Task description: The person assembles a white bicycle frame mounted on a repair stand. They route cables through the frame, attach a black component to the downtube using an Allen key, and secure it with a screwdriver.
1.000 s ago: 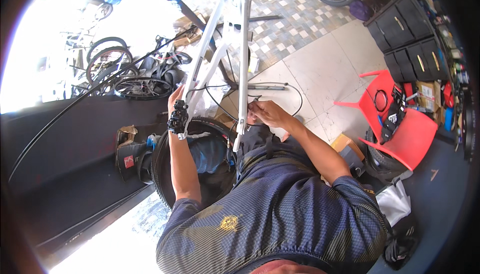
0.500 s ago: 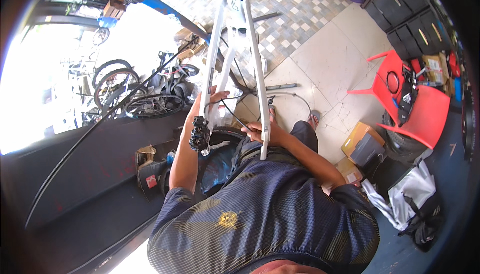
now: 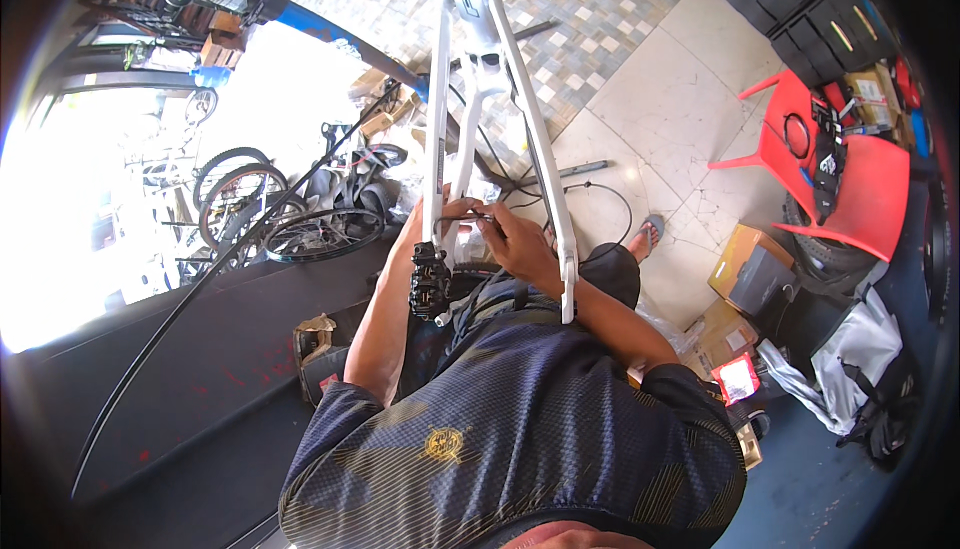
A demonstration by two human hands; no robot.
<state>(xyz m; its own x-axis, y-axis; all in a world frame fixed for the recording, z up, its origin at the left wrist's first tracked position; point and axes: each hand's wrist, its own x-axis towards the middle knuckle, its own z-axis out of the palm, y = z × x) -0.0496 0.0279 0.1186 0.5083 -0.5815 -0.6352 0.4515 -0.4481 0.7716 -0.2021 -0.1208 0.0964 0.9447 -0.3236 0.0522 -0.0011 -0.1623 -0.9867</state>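
Observation:
A white bicycle frame (image 3: 464, 134) hangs in front of me, its rear stays pointing toward my body. At the end of the left stay sits a black brake caliper (image 3: 430, 281). Behind that stay, my left hand (image 3: 450, 213) is closed on a thin black cable (image 3: 470, 217), partly hidden by the stay. My right hand (image 3: 520, 249) meets it between the stays, fingertips pinching the same cable. The cable's exact end is too small to make out. More black cable (image 3: 628, 204) loops out to the right above the floor.
A blue and black repair stand (image 3: 330, 37) reaches in from the upper left. Bicycle wheels (image 3: 325, 235) lie beyond a dark ledge (image 3: 200, 349). On the right stand a red chair (image 3: 862, 194) with tools and parts on it, cardboard boxes (image 3: 745, 259) and dark drawers (image 3: 800, 9).
My right hand has moved left and up, away from the right stay, to join my left hand at the cable. The view has shifted slightly, and the cable loop sits differently.

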